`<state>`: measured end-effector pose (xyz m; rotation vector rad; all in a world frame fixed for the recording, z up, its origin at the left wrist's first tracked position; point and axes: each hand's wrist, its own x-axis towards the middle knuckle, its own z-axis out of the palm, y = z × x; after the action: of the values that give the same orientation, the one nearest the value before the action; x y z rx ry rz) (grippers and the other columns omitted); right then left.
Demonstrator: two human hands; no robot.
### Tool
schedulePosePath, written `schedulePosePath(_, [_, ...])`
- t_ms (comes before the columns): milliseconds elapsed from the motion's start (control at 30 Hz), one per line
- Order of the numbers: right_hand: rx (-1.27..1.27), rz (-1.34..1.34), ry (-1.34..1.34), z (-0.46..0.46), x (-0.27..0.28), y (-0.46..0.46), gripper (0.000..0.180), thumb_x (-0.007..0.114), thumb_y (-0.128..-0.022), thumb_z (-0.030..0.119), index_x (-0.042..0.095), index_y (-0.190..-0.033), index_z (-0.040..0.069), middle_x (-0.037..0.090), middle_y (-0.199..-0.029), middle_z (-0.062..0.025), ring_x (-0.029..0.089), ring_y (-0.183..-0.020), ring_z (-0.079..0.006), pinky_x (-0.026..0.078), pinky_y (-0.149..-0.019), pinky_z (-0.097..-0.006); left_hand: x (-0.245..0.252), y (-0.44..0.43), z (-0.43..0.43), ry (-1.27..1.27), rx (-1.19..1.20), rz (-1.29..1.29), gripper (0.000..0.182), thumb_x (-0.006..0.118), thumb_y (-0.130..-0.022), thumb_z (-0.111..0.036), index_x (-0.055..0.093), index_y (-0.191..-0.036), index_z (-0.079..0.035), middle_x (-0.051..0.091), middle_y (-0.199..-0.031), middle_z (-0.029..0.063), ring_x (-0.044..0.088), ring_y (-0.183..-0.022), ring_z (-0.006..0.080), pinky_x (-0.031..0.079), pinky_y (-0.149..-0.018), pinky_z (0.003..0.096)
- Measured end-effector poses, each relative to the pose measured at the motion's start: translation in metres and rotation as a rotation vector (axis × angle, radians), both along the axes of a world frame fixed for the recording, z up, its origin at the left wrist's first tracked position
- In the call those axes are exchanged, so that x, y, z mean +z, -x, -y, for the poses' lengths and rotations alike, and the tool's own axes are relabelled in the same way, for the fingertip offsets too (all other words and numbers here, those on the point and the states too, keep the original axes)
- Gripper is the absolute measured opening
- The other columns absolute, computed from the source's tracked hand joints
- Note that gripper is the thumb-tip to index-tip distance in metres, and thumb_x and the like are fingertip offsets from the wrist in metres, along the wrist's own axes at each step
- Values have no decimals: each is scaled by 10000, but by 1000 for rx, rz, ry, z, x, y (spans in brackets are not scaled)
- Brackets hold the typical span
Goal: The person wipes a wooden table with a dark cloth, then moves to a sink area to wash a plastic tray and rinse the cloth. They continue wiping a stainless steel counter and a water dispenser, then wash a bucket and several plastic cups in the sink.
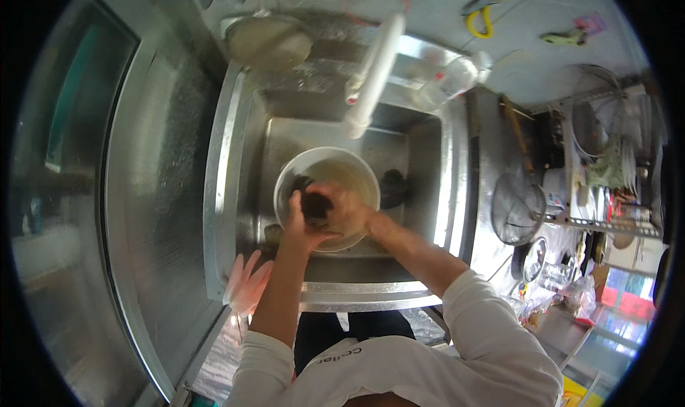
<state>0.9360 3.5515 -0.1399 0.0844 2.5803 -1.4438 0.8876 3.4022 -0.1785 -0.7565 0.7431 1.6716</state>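
A round white basin (326, 154) stands in a stainless steel sink (417, 246). Both of my hands are inside it, at a dark, blurred thing (317, 203) whose kind I cannot tell. My left hand (306, 228) is on its near left side, thumb and fingers spread around it and touching it. My right hand (342, 206), blurred, is bent over its right side; its fingertips are hard to make out. Above the basin's far side hangs the end of a white faucet (372, 86).
A pink rubber glove (247, 281) hangs over the sink's near left corner. A clear plastic bottle (447, 86) lies at the back right rim, and a dark lump (394, 185) is in the sink right of the basin. Wire strainers (518, 209) are at the right.
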Motion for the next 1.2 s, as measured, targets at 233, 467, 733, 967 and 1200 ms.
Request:
schedulePosePath(233, [69, -105, 298, -1, 124, -24, 628, 592, -721, -47, 398, -1302, 94, 471, -1246, -145, 443, -1186, -295, 358, -1007, -353, 39, -8, 10, -492, 134, 167, 341, 418, -917, -285, 512, -1192, -106, 520, -1241, 70, 487, -1132, 272, 359, -986, 474])
schedulePosePath(467, [-434, -3, 1241, -21, 66, -28, 660, 577, -851, 481, 356, -1387, 165, 395, -1370, -84, 377, -1258, -225, 289, -1056, -347, 160, -5, -18, -192, 25, -47, 391, 502, -860, -192, 495, -1230, -65, 508, -1248, 130, 483, -1134, 313, 350, -949, 545])
schedulePosePath(733, [-495, -243, 1625, 13, 46, -20, 499, 616, -834, 444, 485, -1215, 151, 539, -1122, -5, 508, -1053, -153, 414, -913, -349, 168, -35, -12, -426, 257, 307, 436, 468, -891, -186, 434, -1306, -56, 415, -1362, 118, 347, -1271, 313, 213, -1066, 573])
schedulePosePath(967, [-499, 105, 1069, -19, 92, 21, 333, 695, -680, 189, 545, -948, 60, 567, -839, -54, 579, -687, -169, 496, -571, -323, 157, -8, 5, -132, -41, -97, 362, 495, -870, -222, 504, -1197, -67, 561, -1152, 97, 542, -1023, 292, 476, -793, 497])
schedulePosePath(1200, [-517, 115, 472, -9, 61, 44, 649, 691, -703, 346, 514, -1206, -23, 593, -1107, -199, 564, -1023, -314, 450, -893, -396, 149, 12, -19, 290, -568, -1114, 274, 534, -827, -118, 564, -1078, -13, 624, -984, 112, 610, -845, 249, 495, -702, 349])
